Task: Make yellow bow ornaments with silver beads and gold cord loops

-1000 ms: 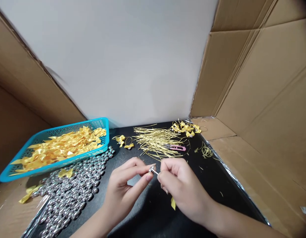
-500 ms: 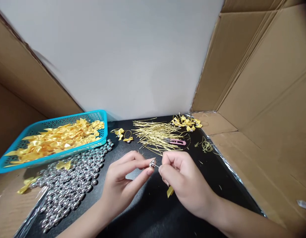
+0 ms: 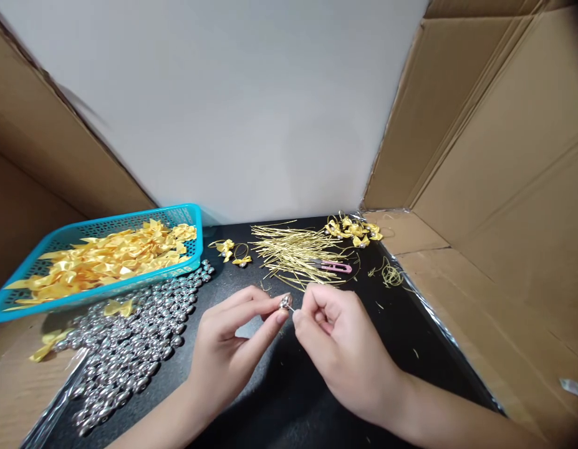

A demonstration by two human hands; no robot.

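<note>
Between thumb and forefinger, my left hand (image 3: pixel 237 330) pinches a small silver bell-like bead (image 3: pixel 285 302). My right hand (image 3: pixel 338 330) is closed in a pinch on a thin wire (image 3: pixel 292 308), whose tip reaches the bead; whether it has passed through a hole I cannot tell. Both hands are raised over the black tabletop, close together. To the left of my left hand lies a wide spread of silver beads (image 3: pixel 130 349). Beyond my hands is a heap of gold wire pieces (image 3: pixel 289 249), with a pink cutter (image 3: pixel 335 267) lying on its right side.
A turquoise basket (image 3: pixel 199 234) of yellow ribbon bows (image 3: pixel 115 255) stands at the back left. Two bow-and-bead loops (image 3: pixel 242 259) lie near it, and several more (image 3: pixel 351 229) are at the back right. A wire tangle (image 3: pixel 390 273) sits by the right edge. Cardboard walls (image 3: pixel 504 143) flank the table.
My right hand has shifted slightly left, bringing the wire closer against the bead. The yellow ribbon that hung below my right hand is now out of sight. My left hand keeps its pinch.
</note>
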